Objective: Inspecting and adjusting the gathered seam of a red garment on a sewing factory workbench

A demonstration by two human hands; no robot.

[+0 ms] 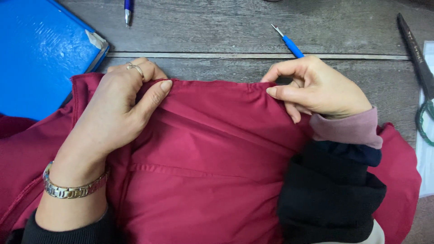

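My left hand [115,106] and right hand [316,88] both have fingers pinched shut on the red fabric's [212,149] top fold, which runs left-to-right between them (seam ripper [289,43] tucked in the right)
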